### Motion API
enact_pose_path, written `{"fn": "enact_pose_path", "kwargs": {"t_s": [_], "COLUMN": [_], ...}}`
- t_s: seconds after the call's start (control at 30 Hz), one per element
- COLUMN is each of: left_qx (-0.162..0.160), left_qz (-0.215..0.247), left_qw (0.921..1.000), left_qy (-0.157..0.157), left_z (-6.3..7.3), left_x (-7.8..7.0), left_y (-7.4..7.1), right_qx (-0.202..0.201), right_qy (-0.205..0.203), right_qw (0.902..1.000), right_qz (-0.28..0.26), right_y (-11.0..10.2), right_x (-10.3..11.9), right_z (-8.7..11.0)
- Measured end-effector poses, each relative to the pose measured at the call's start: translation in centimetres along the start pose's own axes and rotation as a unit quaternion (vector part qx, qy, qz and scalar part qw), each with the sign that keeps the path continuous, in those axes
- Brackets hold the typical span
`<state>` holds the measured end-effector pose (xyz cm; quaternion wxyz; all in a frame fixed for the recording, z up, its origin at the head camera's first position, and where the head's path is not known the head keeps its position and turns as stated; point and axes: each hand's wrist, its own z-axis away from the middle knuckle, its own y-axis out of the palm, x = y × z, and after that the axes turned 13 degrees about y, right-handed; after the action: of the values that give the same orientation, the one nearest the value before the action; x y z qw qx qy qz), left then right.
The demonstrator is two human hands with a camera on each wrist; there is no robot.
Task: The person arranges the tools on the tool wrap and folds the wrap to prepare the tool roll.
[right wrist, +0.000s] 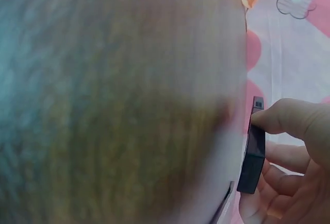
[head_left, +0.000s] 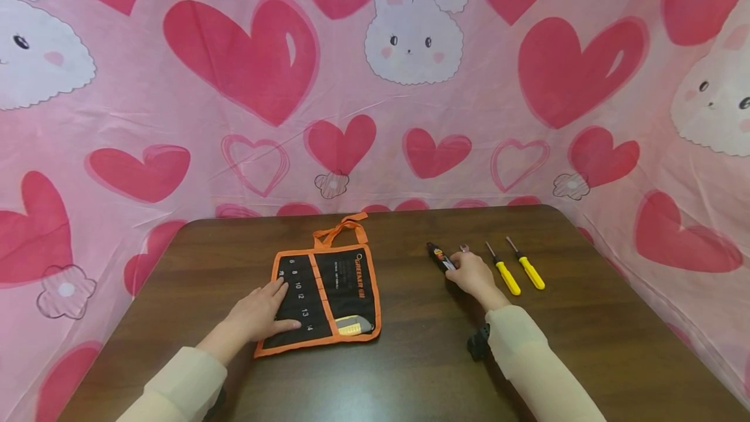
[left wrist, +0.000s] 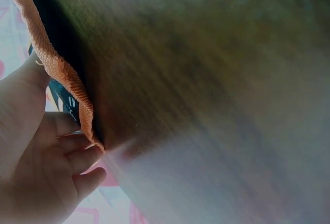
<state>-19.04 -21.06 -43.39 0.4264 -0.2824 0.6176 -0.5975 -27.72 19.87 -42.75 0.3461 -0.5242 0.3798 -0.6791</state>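
My left hand (head_left: 258, 314) rests on the left part of a black tool pouch (head_left: 346, 279) with orange trim, its fingers spread over the numbered slots. In the left wrist view the pouch's orange edge (left wrist: 67, 77) passes by the thumb. A yellow and grey utility knife (head_left: 354, 325) sits in the pouch's lower right pocket. To the right of the pouch, my right hand (head_left: 473, 275) pinches a slim black case (right wrist: 252, 154) with a printed label between thumb and fingers. Just beyond that hand shows the metal open end of a wrench (head_left: 465, 248); the rest is hidden.
Two yellow-handled screwdrivers, one nearer the hand (head_left: 506, 277) and one farther right (head_left: 531, 273), lie on the brown table (head_left: 410, 370). Orange ties (head_left: 342, 230) extend from the pouch's far edge. A pink heart-patterned cloth (head_left: 351, 96) hangs behind the table.
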Motion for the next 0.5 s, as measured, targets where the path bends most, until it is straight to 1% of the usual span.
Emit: {"fn": "enact_pose_path", "kwargs": {"t_s": [0.27, 0.5], "left_qx": [0.000, 0.000], "left_qz": [0.003, 0.002], "left_qw": [1.0000, 1.0000], "left_qy": [0.001, 0.002], "left_z": [0.03, 0.06], "left_x": [0.00, 0.07], "left_y": [-0.05, -0.02], "right_qx": [-0.019, -0.018], "right_qy": [-0.045, -0.072], "right_qw": [0.9985, 0.9964], "right_qz": [-0.027, -0.042], "right_y": [-0.22, -0.27], "right_x": [0.39, 0.80], "right_z": [0.17, 0.30]}}
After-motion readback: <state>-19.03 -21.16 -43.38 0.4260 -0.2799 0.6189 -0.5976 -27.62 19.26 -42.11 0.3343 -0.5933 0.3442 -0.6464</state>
